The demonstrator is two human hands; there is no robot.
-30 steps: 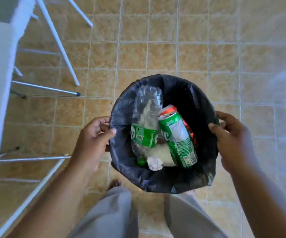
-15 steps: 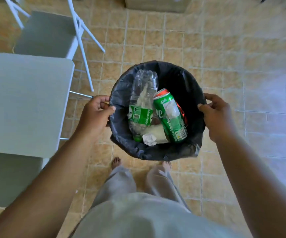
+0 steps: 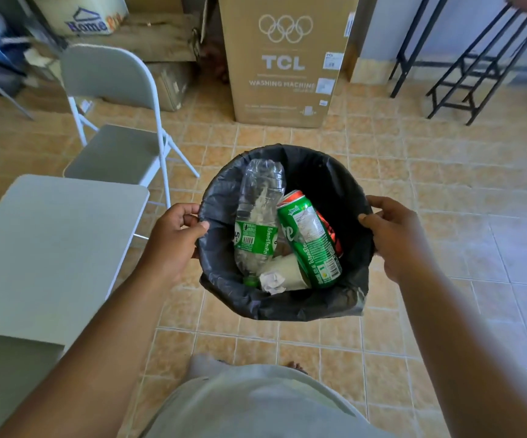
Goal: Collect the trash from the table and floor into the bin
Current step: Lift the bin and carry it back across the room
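Observation:
A round bin lined with a black bag (image 3: 331, 181) hangs in the air in front of me above the tiled floor. My left hand (image 3: 173, 238) grips its left rim and my right hand (image 3: 394, 235) grips its right rim. Inside lie a crushed clear plastic bottle with a green label (image 3: 257, 216), a green Sprite can (image 3: 311, 241), a red can (image 3: 330, 232) mostly hidden under it, a white paper cup (image 3: 287, 270) and a crumpled white paper (image 3: 271, 282).
A grey table (image 3: 47, 245) stands at my left, with a grey folding chair (image 3: 120, 121) behind it. A tall cardboard washing-machine box (image 3: 284, 58) stands ahead by the wall. Black metal frames (image 3: 464, 64) stand at the far right. My legs and bare feet are below.
The bin has come up off the floor with both hands on its rim. My view has risen and tilted forward, bringing the table top, chair and boxes into sight.

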